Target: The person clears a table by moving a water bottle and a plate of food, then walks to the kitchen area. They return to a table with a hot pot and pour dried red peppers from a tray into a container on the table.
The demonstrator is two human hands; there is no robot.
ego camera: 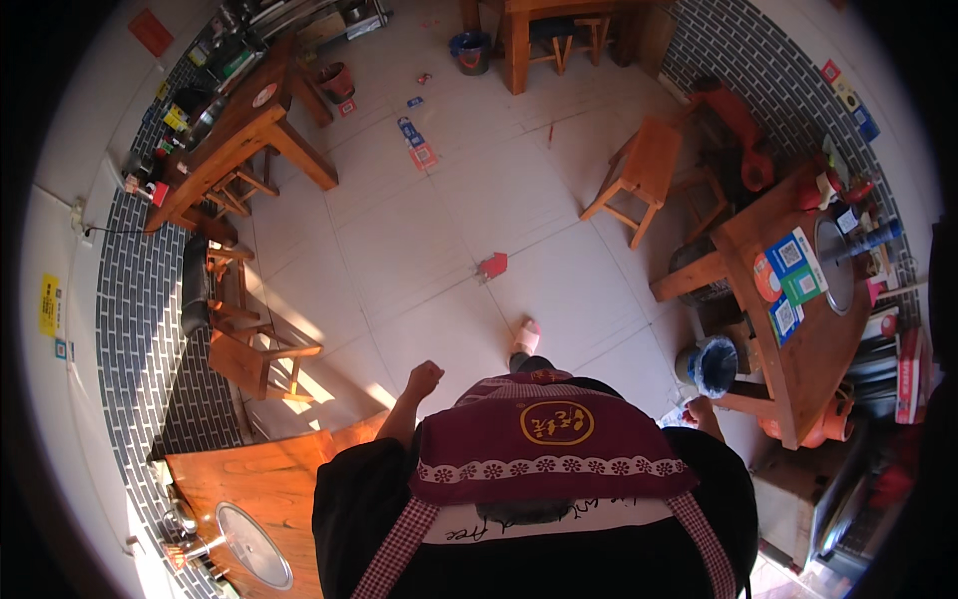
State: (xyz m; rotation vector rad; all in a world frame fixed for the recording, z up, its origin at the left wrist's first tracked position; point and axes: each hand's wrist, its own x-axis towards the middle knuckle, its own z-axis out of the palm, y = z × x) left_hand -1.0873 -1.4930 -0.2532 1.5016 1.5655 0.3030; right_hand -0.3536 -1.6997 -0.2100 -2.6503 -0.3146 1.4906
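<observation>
On the left, my left hand [424, 379] is curled into a loose fist over the tiled floor, with nothing visible in it. My right hand [700, 410] is at the right, its fingers bent, just below a bin with a blue liner [716, 367]. A small white and blue item [676, 414] shows beside the right hand; whether the hand holds it cannot be told. I wear a maroon apron [550, 442] with checked straps. One foot in a pink slipper [527, 337] is forward on the floor.
Wooden tables stand at lower left [292, 479], right [801, 374], upper left [254, 135] and top [516, 45]. A wooden stool [647, 168] and a wooden chair [247, 359] stand on the floor. A red floor sticker [493, 266] lies ahead. An orange gas cylinder [831, 423] is under the right table.
</observation>
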